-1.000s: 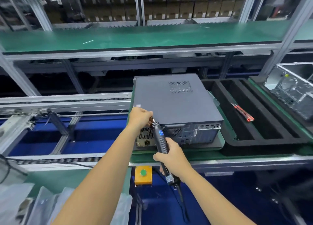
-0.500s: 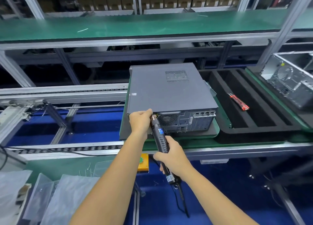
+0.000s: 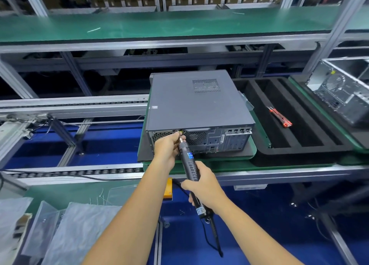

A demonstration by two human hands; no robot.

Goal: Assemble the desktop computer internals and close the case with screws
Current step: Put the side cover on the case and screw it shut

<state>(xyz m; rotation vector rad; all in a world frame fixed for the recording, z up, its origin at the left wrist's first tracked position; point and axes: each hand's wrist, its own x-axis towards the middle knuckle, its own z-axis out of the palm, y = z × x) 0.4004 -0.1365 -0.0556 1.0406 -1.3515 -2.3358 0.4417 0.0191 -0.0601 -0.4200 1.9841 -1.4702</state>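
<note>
A factory line is seen, with a blue floor below and a roller conveyor running across. Nearest, clear plastic bags [image 3: 65, 230] lie on the desk [image 3: 60, 192], down and left of the fingers. The electric screwdriver [image 3: 189, 164] is gripped around its body by the right hand [image 3: 203, 186], fingers curled tight. Its bit is steadied by the left hand [image 3: 168, 146], whose fingers [image 3: 177, 137] pinch the tip against the upper edge of the rear panel. The computer case [image 3: 199, 107] lies on a green pallet [image 3: 253, 148] just beyond the fingers. The lid is already on, so the internals are judged done; the closing screws remain. Right of the fingers, a black foam tray [image 3: 299, 150] holding a red screwdriver [image 3: 279, 117] crowds the pallet. Open room is left only toward the person. Farther off, a green shelf [image 3: 179, 25] spans the frame.
</note>
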